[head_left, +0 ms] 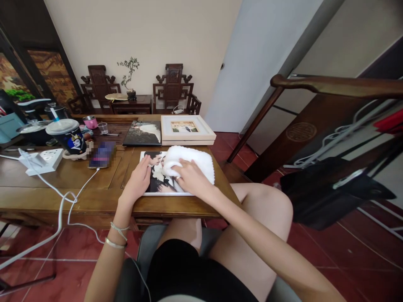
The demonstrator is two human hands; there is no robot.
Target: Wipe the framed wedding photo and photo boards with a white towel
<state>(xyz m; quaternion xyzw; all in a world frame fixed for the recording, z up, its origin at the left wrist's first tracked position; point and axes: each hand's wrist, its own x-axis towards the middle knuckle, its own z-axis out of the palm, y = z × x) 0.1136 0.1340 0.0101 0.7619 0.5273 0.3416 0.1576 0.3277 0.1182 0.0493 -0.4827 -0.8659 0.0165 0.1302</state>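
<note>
A photo panel (158, 173) showing a couple lies flat on the wooden table (119, 205) near its front right corner. Along the panel's left edge rests my left hand (140, 178), its fingers stretched out and touching the edge, with nothing held. My right hand (192, 178) grips a fluffy white cloth (201, 161) and presses it onto the right part of the panel. The cloth covers that side of the picture, and part of it is bunched under my fingers.
Behind the panel are a dark photo panel (142, 133) and a white-framed picture (189, 129). To the left stand a lidded cup (71, 136), a phone (102, 154), and a power strip (47, 161) with cables. A wooden chair back (302, 126) with a black bag (327, 188) rises at right.
</note>
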